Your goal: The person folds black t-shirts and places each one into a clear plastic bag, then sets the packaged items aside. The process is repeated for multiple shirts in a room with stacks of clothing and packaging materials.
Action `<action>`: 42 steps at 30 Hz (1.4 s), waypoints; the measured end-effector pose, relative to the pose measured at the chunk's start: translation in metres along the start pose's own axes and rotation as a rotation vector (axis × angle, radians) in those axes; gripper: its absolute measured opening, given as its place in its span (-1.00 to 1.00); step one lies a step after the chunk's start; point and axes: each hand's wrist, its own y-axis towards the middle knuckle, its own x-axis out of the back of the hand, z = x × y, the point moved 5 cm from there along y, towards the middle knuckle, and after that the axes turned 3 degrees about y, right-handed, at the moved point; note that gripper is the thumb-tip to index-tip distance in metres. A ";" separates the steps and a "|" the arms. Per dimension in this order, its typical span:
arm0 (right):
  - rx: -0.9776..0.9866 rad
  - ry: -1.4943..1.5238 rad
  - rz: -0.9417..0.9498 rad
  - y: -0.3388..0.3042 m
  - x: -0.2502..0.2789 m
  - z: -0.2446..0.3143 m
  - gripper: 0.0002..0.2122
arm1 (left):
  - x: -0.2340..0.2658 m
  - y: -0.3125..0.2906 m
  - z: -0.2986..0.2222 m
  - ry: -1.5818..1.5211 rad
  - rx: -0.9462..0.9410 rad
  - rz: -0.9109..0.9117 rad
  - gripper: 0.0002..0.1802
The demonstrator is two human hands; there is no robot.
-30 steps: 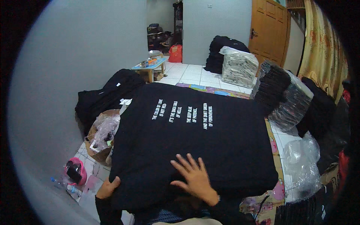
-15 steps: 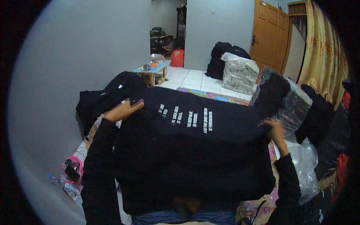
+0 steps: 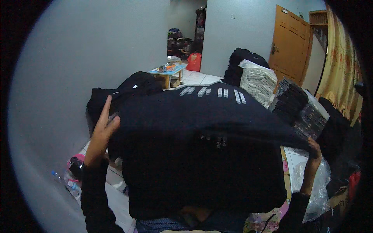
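Black shirt [image 3: 217, 112] aloft; we'd keep both sides level.
Right hand [image 3: 314, 152] pinches its edge; left hand [image 3: 103, 131], we can't tell.

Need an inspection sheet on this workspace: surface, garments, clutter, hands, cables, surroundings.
Surface: white tiled floor; support under garments hidden
Garments: upper black garment, pale print, partly raised over lower black garment
Clutter: clear plastic, bottle
Hands: left hand at upper garment's left side, grip unclear; right hand grips its right corner
Cables: thin dark strand, possibly a cord
Surroundings: wooden door, yellow curtain, plastic-wrapped stack
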 end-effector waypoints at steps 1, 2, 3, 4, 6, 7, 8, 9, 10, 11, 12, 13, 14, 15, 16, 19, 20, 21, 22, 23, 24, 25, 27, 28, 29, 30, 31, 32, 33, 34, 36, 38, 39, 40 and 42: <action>-0.156 0.005 0.032 -0.037 0.007 0.001 -0.80 | 0.004 -0.029 0.000 0.056 -0.047 0.016 -0.31; -0.289 0.276 0.127 -0.069 0.007 0.003 -0.80 | 0.006 -0.061 0.006 0.015 0.092 0.169 -0.35; -0.429 0.312 0.172 -0.099 0.011 0.009 -0.84 | 0.010 -0.083 0.011 -0.014 0.236 0.324 -0.38; -0.492 0.252 0.235 -0.122 0.012 0.014 -0.85 | 0.007 -0.096 0.017 -0.020 0.300 0.542 -0.41; -0.556 0.133 0.373 -0.145 0.010 0.019 -0.87 | -0.003 -0.120 0.024 -0.012 0.415 0.984 -0.44; -0.591 0.042 0.449 -0.148 0.006 0.016 -0.87 | -0.005 -0.115 0.025 -0.030 0.395 0.997 -0.45; -0.688 0.160 0.439 -0.144 0.004 0.009 -0.87 | -0.010 -0.104 0.027 -0.046 0.372 1.014 -0.45; -0.690 0.207 0.436 -0.131 -0.002 -0.002 -0.84 | -0.017 -0.091 0.029 -0.062 0.347 1.034 -0.46; -0.711 0.255 0.411 -0.119 -0.003 -0.013 -0.87 | -0.021 -0.066 0.029 -0.097 0.228 0.826 -0.41; -0.663 0.167 0.200 -0.105 -0.002 -0.029 -0.81 | -0.025 -0.039 0.030 -0.129 0.109 0.617 -0.36; -0.609 0.261 0.353 -0.082 -0.010 -0.043 -0.73 | -0.029 -0.013 0.034 -0.159 -0.011 0.408 -0.32; -0.679 0.179 0.235 -0.069 -0.012 -0.067 -0.70 | -0.033 0.010 0.038 -0.190 -0.165 0.200 -0.27; -0.708 0.214 0.061 -0.064 -0.015 -0.084 -0.68 | -0.043 0.034 0.056 -0.310 -0.073 0.097 -0.23; -0.763 0.212 0.096 -0.061 -0.021 -0.099 -0.59 | -0.054 0.054 0.072 -0.460 -0.093 0.026 -0.20; -0.927 0.281 0.081 -0.063 -0.028 -0.115 -0.48 | -0.064 0.066 0.096 -0.383 0.012 -0.005 -0.22; -0.873 -0.014 0.156 -0.064 -0.046 -0.127 -0.41 | -0.093 0.082 0.156 -0.200 0.158 -0.013 -0.32; -1.132 0.056 0.037 -0.079 -0.046 -0.131 -0.39 | -0.095 0.075 0.169 0.009 0.143 0.038 -0.40; -0.994 -0.013 0.031 -0.078 -0.050 -0.122 -0.43 | -0.096 0.066 0.185 0.248 0.274 0.086 -0.48; -0.859 -0.081 0.026 -0.078 -0.055 -0.110 -0.45 | -0.096 0.061 0.186 0.252 0.165 0.055 -0.52; -0.789 -0.180 0.013 -0.083 -0.059 -0.098 -0.47 | -0.095 0.055 0.187 0.267 0.118 0.026 -0.56; -0.584 -0.288 -0.014 -0.083 -0.060 -0.079 -0.46 | -0.095 0.052 0.182 0.251 0.009 -0.004 -0.60; -0.547 -0.421 0.059 -0.086 -0.065 -0.068 -0.41 | -0.093 0.050 0.175 0.202 -0.099 0.002 -0.64; -0.467 -0.487 0.144 -0.084 -0.071 -0.052 -0.42 | -0.080 0.051 0.169 0.124 -0.097 -0.037 -0.68; -0.484 -0.503 0.148 -0.084 -0.069 -0.047 -0.44 | -0.073 0.051 0.167 0.146 -0.078 -0.028 -0.69; -0.467 -0.473 0.161 -0.083 -0.067 -0.042 -0.47 | -0.063 0.048 0.164 0.154 -0.067 -0.013 -0.71; -0.454 -0.438 0.161 -0.083 -0.063 -0.037 -0.50 | -0.054 0.042 0.165 0.170 0.008 -0.008 -0.72; -0.476 -0.406 0.184 -0.085 -0.059 -0.034 -0.53 | -0.046 0.032 0.161 0.172 -0.022 -0.001 -0.73; -0.506 -0.367 0.196 -0.090 -0.053 -0.030 -0.57 | -0.037 0.016 0.162 0.176 0.048 -0.006 -0.74; -0.532 -0.311 0.209 -0.095 -0.048 -0.027 -0.60 | -0.030 0.000 0.160 0.155 0.070 -0.007 -0.75; -0.587 -0.275 0.204 -0.103 -0.041 -0.023 -0.63 | -0.023 -0.018 0.158 0.103 0.103 -0.013 -0.76; -0.671 -0.277 0.256 -0.119 -0.028 -0.015 -0.63 | -0.010 -0.054 0.144 0.270 0.072 -0.070 -0.80; -0.765 -0.190 0.256 -0.133 -0.020 -0.008 -0.64 | -0.005 -0.083 0.134 0.520 0.178 -0.004 -0.84; -0.756 -0.216 0.259 -0.136 -0.017 -0.003 -0.64 | -0.008 -0.092 0.125 0.586 0.122 -0.002 -0.85; -0.761 -0.231 0.272 -0.138 -0.016 0.000 -0.64 | -0.013 -0.100 0.119 0.663 0.140 0.015 -0.86; -0.746 -0.301 0.252 -0.135 -0.016 0.006 -0.67 | -0.020 -0.106 0.113 0.763 0.221 -0.010 -0.85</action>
